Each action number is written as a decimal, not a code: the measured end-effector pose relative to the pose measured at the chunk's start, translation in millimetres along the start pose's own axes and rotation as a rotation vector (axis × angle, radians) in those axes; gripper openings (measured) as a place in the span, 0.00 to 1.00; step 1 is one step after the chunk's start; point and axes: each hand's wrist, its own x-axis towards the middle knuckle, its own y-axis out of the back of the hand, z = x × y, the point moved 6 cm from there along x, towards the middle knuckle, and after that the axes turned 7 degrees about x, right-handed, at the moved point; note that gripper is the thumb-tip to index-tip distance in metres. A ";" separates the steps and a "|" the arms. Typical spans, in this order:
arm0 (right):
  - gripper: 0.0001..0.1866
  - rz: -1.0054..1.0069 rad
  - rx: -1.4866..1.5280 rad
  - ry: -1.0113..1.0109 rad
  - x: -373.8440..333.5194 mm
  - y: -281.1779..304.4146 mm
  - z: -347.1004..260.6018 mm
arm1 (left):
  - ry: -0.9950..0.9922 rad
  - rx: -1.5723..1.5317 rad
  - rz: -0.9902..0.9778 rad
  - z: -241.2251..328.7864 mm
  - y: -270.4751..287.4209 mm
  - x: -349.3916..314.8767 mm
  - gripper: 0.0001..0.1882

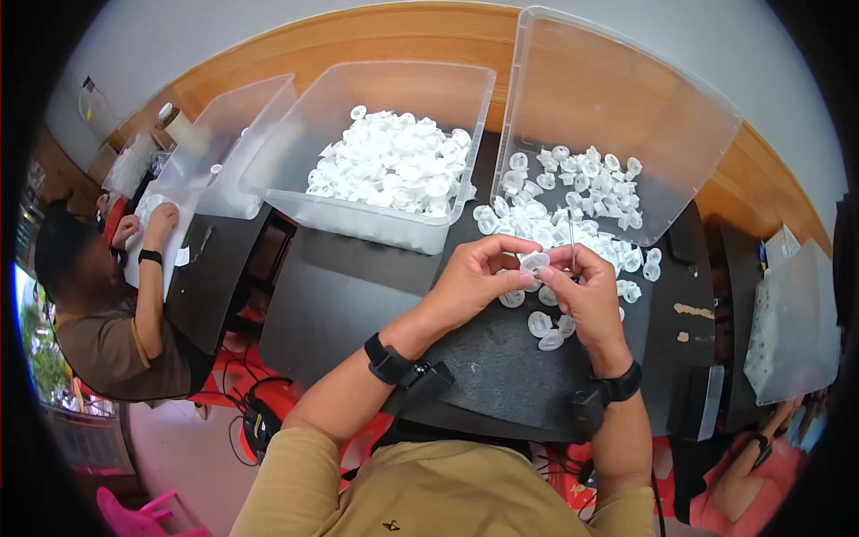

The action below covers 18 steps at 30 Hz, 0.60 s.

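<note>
Over the dark table, my left hand [470,285] pinches a small round translucent white plastic part [534,261]. My right hand [589,300] meets it there, its thumb and fingertips closed at the part's other side. A thin metal tool [572,231] sticks up from between the right fingers; its lower end is hidden, so its kind is unclear. Just beyond both hands lies a spread of similar white plastic parts [510,217], spilling out of a clear bin tipped on its side [626,98]. A few loose parts [540,324] rest below my hands.
A clear bin [358,210] heaped with white parts stands at the back left. Farther left, a person [121,322] works at another table beside more clear bins [234,148]. At the right are a clear container [796,322], a dark box [698,403] and another person's arm [747,474].
</note>
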 end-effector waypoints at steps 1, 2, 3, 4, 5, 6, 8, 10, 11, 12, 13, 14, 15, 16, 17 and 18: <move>0.14 0.053 -0.053 0.059 -0.7 0.1 -3.1 | 0.027 -0.039 0.023 -4.7 2.8 0.6 0.22; 0.14 0.106 -0.105 0.118 -2.0 0.7 -6.7 | 0.054 -0.077 0.046 -8.0 5.0 0.8 0.20; 0.14 0.105 -0.104 0.119 -2.6 -0.7 -9.3 | 0.054 -0.075 0.047 -8.9 5.6 1.5 0.20; 0.13 0.148 -0.151 0.193 -5.4 0.2 -19.8 | 0.075 -0.197 0.098 -11.1 8.7 1.7 0.19; 0.13 0.190 -0.198 0.267 -8.6 1.8 -29.6 | 0.095 -0.318 0.149 -13.0 11.4 1.4 0.18; 0.13 0.190 -0.196 0.269 -10.3 2.5 -33.4 | 0.094 -0.356 0.171 -9.7 12.9 0.5 0.18; 0.13 0.089 -0.313 0.161 -11.2 -1.6 -30.7 | 0.095 -0.332 0.177 -14.2 19.4 2.3 0.19; 0.13 0.081 -0.417 0.188 -11.8 -3.9 -27.6 | 0.099 -0.313 0.177 -20.2 21.5 4.0 0.20; 0.14 0.070 -0.522 0.213 -11.5 -6.2 -26.2 | 0.102 -0.301 0.175 -22.6 21.8 4.6 0.21; 0.14 0.071 -0.522 0.212 -10.8 -6.4 -24.1 | 0.105 -0.289 0.172 -23.9 21.8 5.1 0.22; 0.16 0.083 -0.547 0.275 -11.0 -7.1 -25.9 | 0.106 -0.289 0.171 -24.3 20.9 5.2 0.22; 0.18 0.094 -0.573 0.338 -11.9 -7.8 -28.6 | 0.101 -0.302 0.187 -24.6 20.7 4.9 0.22; 0.18 0.094 -0.573 0.336 -11.9 -8.0 -29.4 | 0.097 -0.315 0.205 -24.9 21.2 4.4 0.23; 0.19 0.088 -0.593 0.333 -12.0 -8.7 -30.8 | 0.098 -0.316 0.205 -25.3 21.1 4.4 0.23; 0.20 0.082 -0.614 0.330 -12.0 -9.4 -31.3 | 0.096 -0.320 0.203 -25.6 21.1 4.4 0.23; 0.20 0.083 -0.615 0.329 -11.8 -9.1 -29.6 | 0.094 -0.325 0.201 -25.7 20.7 4.6 0.22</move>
